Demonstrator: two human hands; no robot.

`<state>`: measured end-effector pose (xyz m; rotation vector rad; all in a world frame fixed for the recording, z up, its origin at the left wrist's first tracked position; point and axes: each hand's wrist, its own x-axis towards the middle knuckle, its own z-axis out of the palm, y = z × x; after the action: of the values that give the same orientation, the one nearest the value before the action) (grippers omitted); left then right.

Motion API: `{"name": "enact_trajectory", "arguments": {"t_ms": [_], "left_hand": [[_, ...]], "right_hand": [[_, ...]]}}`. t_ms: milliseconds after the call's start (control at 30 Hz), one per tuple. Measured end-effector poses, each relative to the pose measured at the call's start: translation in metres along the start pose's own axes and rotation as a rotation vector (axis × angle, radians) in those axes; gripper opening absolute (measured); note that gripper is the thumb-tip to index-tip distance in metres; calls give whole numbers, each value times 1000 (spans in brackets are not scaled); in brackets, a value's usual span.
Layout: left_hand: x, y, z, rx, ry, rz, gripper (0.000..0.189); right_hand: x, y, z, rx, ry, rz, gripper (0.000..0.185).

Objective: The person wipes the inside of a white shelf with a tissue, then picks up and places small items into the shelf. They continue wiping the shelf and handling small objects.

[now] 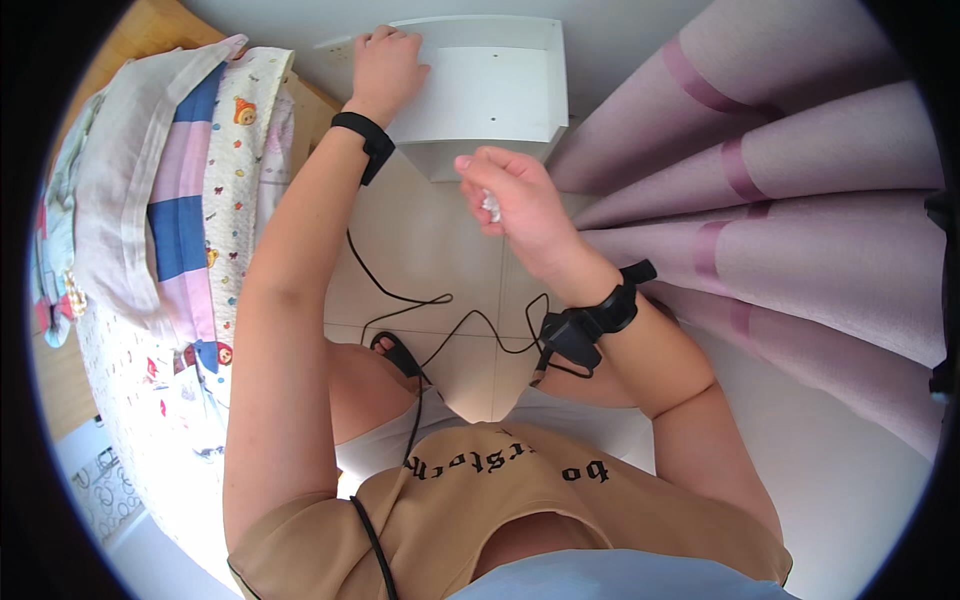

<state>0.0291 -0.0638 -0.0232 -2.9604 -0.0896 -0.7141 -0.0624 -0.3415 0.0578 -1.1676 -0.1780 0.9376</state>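
A small white cabinet (480, 94) with a raised rim stands against the wall in front of me. My left hand (388, 71) lies over its left side wall, the thumb on the inner side and the fingers curled beyond it; the fingertips are hidden. Nearer to me, my right hand (514, 199) is raised in front of the cabinet. Its fingers are closed around a crumpled white tissue (491, 206), which shows only in part. A black strap circles each wrist, and the right one carries a black device (577, 330).
Folded bedding (180, 187) is piled on a bed at the left. A pale purple curtain (810, 262) hangs in folds at the right. Thin black cable (480, 315) loops over the tiled floor (420, 262) near my feet. A wall socket (339, 54) is behind my left hand.
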Motion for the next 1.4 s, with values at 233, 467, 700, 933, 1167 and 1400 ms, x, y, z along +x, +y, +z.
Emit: {"name": "enact_trajectory", "arguments": {"t_ms": [233, 467, 700, 933, 1167, 1400], "left_hand": [[12, -5, 23, 44, -190, 10, 11], [15, -7, 24, 2, -250, -35, 16], [-17, -11, -16, -573, 26, -101, 48], [-89, -19, -53, -1028, -530, -611, 59], [-102, -13, -29, -1234, -462, -721, 47], [-103, -28, -17, -1148, -468, -669, 29]], "right_hand": [[-11, -3, -7, 45, -39, -19, 39], [-12, -7, -7, 37, -6, -37, 40], [4, -15, -33, -262, 211, -204, 34], [33, -23, -77, -1317, 587, -427, 28], [52, -17, -97, -1482, 544, -272, 24], [60, -11, -92, -1445, 550, -305, 19]]}}
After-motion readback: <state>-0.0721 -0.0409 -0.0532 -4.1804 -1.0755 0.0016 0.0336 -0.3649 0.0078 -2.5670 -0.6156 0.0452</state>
